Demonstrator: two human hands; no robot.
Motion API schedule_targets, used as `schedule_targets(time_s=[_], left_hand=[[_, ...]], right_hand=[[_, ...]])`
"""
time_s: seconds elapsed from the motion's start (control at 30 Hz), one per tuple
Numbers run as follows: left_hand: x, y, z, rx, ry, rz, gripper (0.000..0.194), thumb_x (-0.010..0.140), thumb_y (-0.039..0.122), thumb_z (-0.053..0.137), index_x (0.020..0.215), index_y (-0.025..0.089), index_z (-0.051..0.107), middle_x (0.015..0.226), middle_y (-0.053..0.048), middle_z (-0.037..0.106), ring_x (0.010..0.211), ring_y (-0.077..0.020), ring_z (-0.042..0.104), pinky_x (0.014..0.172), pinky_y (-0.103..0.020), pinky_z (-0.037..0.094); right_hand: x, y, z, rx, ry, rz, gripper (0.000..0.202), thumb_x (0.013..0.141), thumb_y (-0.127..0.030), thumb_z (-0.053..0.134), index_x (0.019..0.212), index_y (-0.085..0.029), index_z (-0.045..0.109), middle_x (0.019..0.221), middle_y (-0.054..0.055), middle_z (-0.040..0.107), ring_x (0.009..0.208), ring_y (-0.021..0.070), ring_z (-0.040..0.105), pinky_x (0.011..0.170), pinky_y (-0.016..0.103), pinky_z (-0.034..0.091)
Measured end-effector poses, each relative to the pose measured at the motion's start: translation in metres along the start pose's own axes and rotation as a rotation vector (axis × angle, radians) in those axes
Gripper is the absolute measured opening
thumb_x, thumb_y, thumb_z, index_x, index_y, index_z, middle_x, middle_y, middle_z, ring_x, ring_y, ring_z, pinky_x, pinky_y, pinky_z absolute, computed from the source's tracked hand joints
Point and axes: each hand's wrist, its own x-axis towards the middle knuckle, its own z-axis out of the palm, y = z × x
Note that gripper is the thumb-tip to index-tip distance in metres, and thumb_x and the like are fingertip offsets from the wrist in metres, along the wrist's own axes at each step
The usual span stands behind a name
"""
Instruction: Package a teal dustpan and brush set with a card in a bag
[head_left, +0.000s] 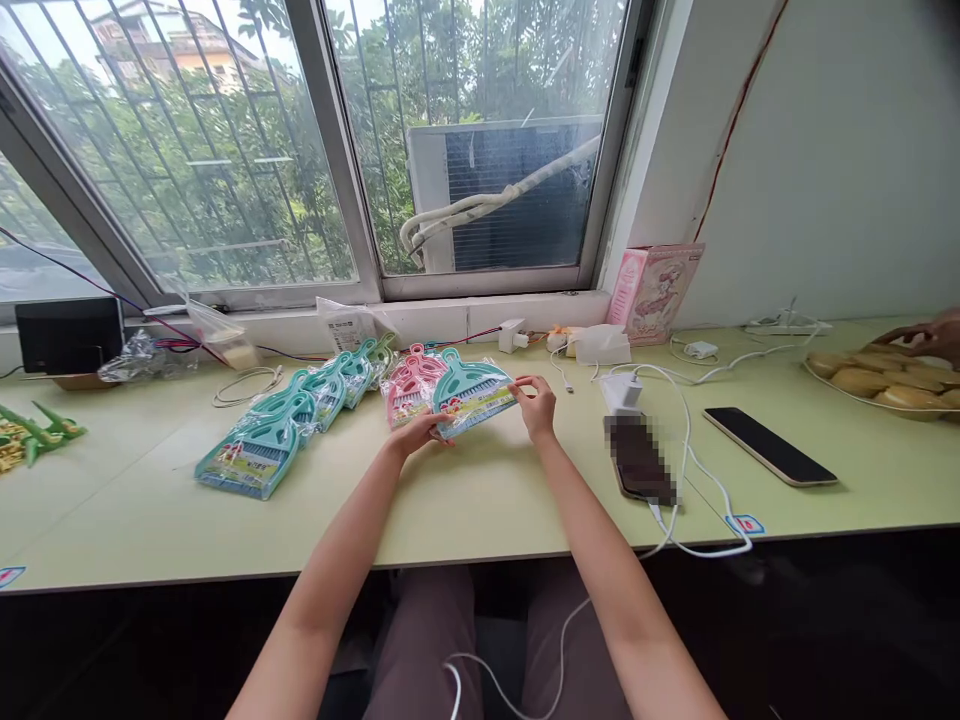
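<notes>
Between my two hands is a teal dustpan-and-brush set (474,398) in clear wrapping, tilted above the table. My left hand (421,432) grips its lower left corner, and my right hand (535,405) pinches its right edge. Just behind it on the left lies a pink wrapped set (412,385). Farther left, a row of overlapping teal wrapped sets (251,455) runs back toward the window sill, with a greenish one at its far end.
Two phones (643,462) (770,446) and white cables lie on the right of the table (465,520). A pink box (656,292) stands by the wall. At the far right, another person's hand touches a plate of yellowish food (885,385). A black device (69,337) is back left.
</notes>
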Motion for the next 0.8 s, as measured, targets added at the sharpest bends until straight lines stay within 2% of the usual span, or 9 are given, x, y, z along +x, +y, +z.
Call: schedule_targets(time_s=[0.13,0.3,0.43,0.57,0.8], left_hand=[[-0.003,0.006,0.007,0.063,-0.021,0.039,0.043,0.073,0.029,0.074,0.107,0.011,0.054,0.075,-0.004,0.068,0.054,-0.019,0.069,0.049,-0.026,0.054],[-0.002,0.008,0.013,0.095,-0.036,0.081,0.054,0.072,0.031,0.076,0.116,0.01,0.053,0.074,-0.005,0.068,0.056,-0.0232,0.071,0.053,-0.029,0.056],[-0.001,0.005,0.012,0.117,-0.045,0.096,0.062,0.074,0.034,0.076,0.125,0.008,0.05,0.082,-0.009,0.07,0.057,-0.0232,0.071,0.054,-0.03,0.056],[-0.001,0.006,0.012,0.165,-0.05,0.103,0.068,0.076,0.036,0.075,0.131,0.009,0.047,0.089,-0.011,0.071,0.059,-0.0232,0.071,0.056,-0.032,0.058],[-0.002,0.008,0.017,0.182,-0.078,0.132,0.07,0.076,0.039,0.075,0.133,0.011,0.044,0.091,-0.011,0.07,0.06,-0.0227,0.071,0.057,-0.032,0.058]], right_hand=[[0.0,0.0,0.0,0.013,0.025,0.01,0.034,0.077,-0.053,0.066,0.075,-0.019,0.064,0.1,0.011,0.069,0.099,0.0243,0.063,0.066,0.031,0.049],[0.003,0.004,-0.001,0.006,0.022,0.047,0.027,0.08,-0.045,0.065,0.074,-0.019,0.06,0.101,0.011,0.069,0.099,0.0223,0.063,0.07,0.03,0.05],[0.004,0.007,-0.001,-0.018,0.022,0.032,0.018,0.081,-0.034,0.065,0.074,-0.018,0.06,0.11,0.012,0.064,0.102,0.0206,0.062,0.084,0.033,0.053],[0.002,0.007,0.0,-0.063,0.058,0.038,0.011,0.08,-0.024,0.067,0.073,-0.017,0.061,0.116,0.013,0.058,0.094,0.019,0.063,0.094,0.037,0.051],[-0.004,-0.003,-0.002,-0.187,0.115,-0.042,0.012,0.082,-0.02,0.067,0.072,-0.018,0.059,0.118,0.014,0.054,0.111,0.024,0.057,0.1,0.039,0.045]])
